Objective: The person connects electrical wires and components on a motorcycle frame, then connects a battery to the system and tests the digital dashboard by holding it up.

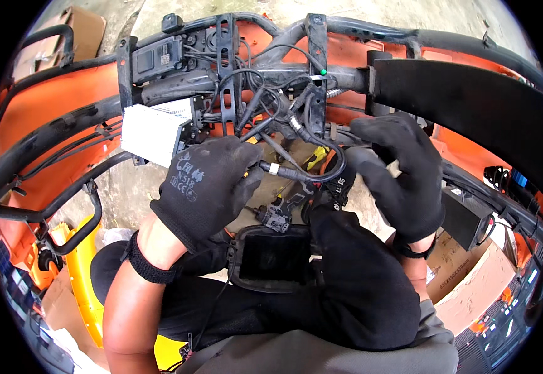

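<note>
My left hand (212, 187), in a black work glove, is closed on the end of a thick black cable (305, 177) with a white band near its plug. The cable bends in a loop to the right and runs up into a bundle of wires (271, 103) on the frame. To the right of that loop is my right hand (402, 177), also gloved, its thumb and fingers curved but apart, with nothing visible between them. A white-labelled box-shaped module (156, 134) with wires plugged into its side sits just above my left hand.
A black tubular frame (72, 118) with orange panels (59, 137) spans the view. A black curved plate (465, 100) covers its right part. Below lie a yellow-and-black power tool (274, 215) and a black-screened case (271, 258) between my legs. A cardboard box (474, 287) stands at right.
</note>
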`<state>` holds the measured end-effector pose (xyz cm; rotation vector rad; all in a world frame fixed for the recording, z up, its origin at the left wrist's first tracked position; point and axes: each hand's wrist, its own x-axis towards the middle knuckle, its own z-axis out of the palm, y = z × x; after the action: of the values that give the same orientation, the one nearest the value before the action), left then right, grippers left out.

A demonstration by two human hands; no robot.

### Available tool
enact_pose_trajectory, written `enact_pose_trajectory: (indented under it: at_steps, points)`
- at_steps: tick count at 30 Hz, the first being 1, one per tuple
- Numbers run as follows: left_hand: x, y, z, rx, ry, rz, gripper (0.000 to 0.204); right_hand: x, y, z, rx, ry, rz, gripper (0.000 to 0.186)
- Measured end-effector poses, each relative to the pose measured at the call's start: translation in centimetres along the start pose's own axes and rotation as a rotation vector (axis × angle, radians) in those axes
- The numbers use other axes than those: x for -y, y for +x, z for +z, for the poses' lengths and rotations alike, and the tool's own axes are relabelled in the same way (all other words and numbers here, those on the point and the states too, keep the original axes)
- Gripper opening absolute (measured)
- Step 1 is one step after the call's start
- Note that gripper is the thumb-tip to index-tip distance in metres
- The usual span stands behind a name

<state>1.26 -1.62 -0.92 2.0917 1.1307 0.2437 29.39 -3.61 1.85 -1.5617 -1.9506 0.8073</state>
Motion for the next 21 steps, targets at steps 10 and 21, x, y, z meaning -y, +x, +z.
enact_pose_trajectory:
  at_steps: [10, 21]
  points:
    - [0.2, -0.2, 0.0, 0.027, 0.028, -0.015, 0.028, -0.2, 3.9, 1.3, 0.274, 0.645, 0.533, 0.032]
    - [-0.4, -0.9, 0.1, 0.031, -0.077, -0.146, 0.072, 0.0, 6.6, 4.0, -0.089, 0.834, 0.09, 0.07]
